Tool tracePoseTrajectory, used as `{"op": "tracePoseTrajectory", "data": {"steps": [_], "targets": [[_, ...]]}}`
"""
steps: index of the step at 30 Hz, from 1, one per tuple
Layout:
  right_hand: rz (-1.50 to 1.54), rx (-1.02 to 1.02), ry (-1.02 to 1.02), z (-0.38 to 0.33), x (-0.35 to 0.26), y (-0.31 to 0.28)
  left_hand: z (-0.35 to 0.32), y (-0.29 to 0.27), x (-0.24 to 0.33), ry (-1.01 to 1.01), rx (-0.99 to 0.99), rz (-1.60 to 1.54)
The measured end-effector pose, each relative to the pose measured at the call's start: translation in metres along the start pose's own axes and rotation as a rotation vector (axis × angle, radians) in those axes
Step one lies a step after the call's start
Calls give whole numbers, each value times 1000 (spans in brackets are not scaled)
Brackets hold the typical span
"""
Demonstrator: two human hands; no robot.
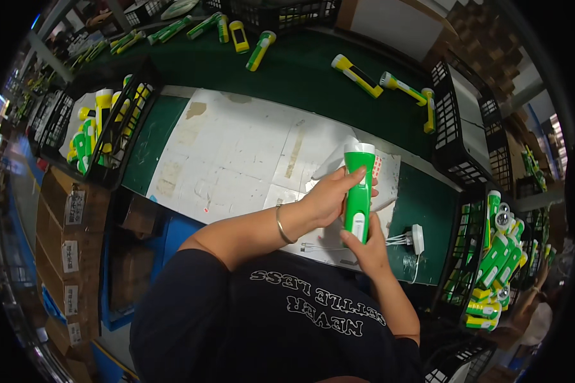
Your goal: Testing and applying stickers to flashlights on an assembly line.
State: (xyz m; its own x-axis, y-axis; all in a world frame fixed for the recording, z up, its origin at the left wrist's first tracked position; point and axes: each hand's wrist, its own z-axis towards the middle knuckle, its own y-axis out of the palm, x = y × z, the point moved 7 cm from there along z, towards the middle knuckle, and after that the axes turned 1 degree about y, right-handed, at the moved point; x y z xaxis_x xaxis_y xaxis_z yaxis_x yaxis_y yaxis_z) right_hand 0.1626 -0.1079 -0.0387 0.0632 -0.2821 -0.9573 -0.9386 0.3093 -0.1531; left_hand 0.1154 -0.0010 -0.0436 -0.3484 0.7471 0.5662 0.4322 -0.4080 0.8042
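A green flashlight (359, 195) with a white head and a white oval panel on its body stands nearly upright in my grasp, over the right part of the white work sheet (236, 147). My left hand (333, 193) wraps its upper body, with the thumb near the switch. Lower down, my right hand (368, 247) closes around the bottom end, thumb along the side. Just behind the flashlight lie a piece of clear wrapping (333, 159) and a sheet with red dots (378, 167). To the right of my right hand sits a white charger block (417, 239) with several white cables.
Black crates of green and yellow flashlights stand at the left (131, 140) and right (450, 281). Beyond the sheet, a green belt (300, 70) carries several loose flashlights. Another black crate (450, 127) is at the far right. Cardboard boxes (64, 236) are stacked at the lower left.
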Motion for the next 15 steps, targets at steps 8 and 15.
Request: {"op": "tracePoseTrajectory", "data": {"steps": [8,15], "targets": [[6,-180,-103,-26,10,29,-26,-25,-28,-243,-5,3],[103,-214,-77,-39,26,36,-37,-33,-29,-246,-39,85]]}}
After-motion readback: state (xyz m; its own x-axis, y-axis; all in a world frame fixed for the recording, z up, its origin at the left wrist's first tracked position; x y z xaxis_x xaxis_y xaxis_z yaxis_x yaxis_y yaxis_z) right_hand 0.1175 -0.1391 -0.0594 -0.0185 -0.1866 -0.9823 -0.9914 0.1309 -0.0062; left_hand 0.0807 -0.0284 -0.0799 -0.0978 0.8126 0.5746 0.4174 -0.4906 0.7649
